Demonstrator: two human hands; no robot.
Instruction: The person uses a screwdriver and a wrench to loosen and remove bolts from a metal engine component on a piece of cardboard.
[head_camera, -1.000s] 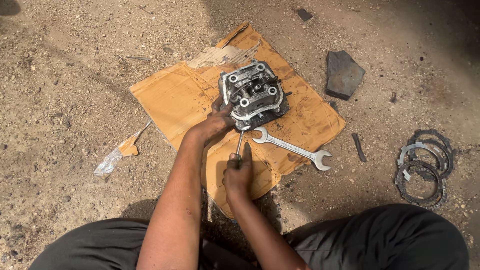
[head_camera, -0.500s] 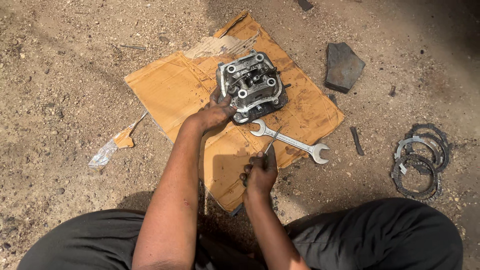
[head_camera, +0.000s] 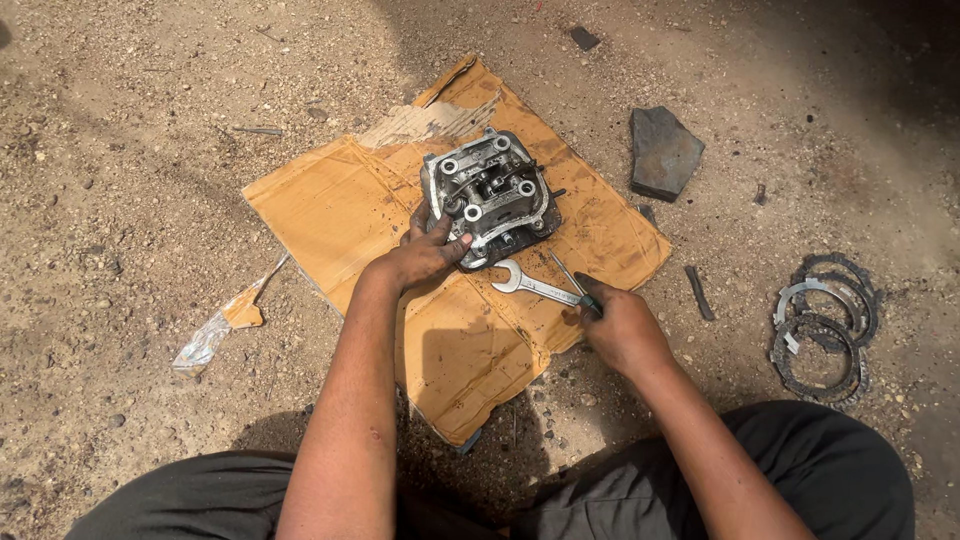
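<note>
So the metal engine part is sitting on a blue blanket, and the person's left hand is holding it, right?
Not quite. The metal engine part sits on a flattened piece of brown cardboard, not a blue blanket, as the head view shows. The rest is right: the left hand is holding its near edge.

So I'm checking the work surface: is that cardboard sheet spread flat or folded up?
Spread flat: the cardboard lies open on the dirt ground, creased and torn at the edges, with the engine part on it.
</note>
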